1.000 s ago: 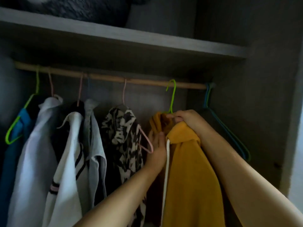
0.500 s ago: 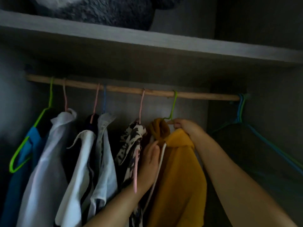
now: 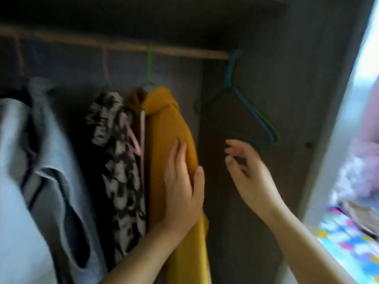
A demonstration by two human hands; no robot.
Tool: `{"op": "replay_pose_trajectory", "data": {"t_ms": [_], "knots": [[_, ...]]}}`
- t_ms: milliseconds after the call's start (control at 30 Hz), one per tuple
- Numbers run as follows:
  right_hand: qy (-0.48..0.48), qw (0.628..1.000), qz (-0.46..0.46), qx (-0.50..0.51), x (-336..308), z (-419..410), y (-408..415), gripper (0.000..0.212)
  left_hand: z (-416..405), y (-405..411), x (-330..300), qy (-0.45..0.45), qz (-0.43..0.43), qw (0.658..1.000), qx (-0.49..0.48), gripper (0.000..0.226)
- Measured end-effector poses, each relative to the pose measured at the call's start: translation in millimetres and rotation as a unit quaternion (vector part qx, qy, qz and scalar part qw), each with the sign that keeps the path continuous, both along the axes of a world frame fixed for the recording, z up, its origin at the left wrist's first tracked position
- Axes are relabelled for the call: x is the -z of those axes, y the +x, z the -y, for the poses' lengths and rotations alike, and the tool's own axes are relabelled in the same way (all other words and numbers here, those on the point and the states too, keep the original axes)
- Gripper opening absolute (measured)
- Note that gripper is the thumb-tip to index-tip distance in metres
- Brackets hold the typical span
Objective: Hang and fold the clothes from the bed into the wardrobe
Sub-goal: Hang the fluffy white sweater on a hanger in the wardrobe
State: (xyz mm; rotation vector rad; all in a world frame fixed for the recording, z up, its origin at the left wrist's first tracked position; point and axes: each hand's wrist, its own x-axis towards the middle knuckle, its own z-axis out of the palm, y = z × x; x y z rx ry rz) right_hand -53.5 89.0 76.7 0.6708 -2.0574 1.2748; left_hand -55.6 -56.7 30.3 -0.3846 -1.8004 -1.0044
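Resting flat on soft mustard knit hoodie (image 3: 164,128), left hand (image 3: 182,181); right hand (image 3: 250,173) fingers loosely spread.

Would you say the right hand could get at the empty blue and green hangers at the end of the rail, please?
Probably yes: the right hand is open and holds nothing, just below the empty hangers, with no garment between them; the mustard top hangs to its left.

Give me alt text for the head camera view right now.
A left hand rests flat on a mustard garment hanging from a green hanger on a wardrobe rod. The right hand hovers open beside it, below empty hangers.
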Motion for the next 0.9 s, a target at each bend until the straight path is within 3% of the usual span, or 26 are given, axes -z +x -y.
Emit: {"op": "replay_pose_trajectory", "data": {"t_ms": [200, 367, 467, 633, 900], "knots": [[-0.028, 0.997, 0.058, 0.05, 56, -128, 104, 0.027, -146, 65, 6, -0.039, -0.111, 0.985, 0.125, 0.036], [0.04, 0.963, 0.107, 0.244, 109, -249, 164, 0.025, -272, 116, 43, -0.104, -0.054, 0.956, 0.268, 0.031], [0.09, 0.914, 0.217, 0.33, 172, -320, 206, 0.025, -344, 137, 90, -0.156, 0.013, 0.935, 0.32, 0.033], [0.113, 0.796, 0.44, 0.399, 260, -396, 288, 0.031, -430, 165, 178, -0.245, 0.133, 0.875, 0.397, 0.033], [0.037, 0.7, 0.558, 0.444, 339, -480, 352, 0.033, -533, 174, 252, -0.343, 0.251, 0.781, 0.458, 0.051]]}}
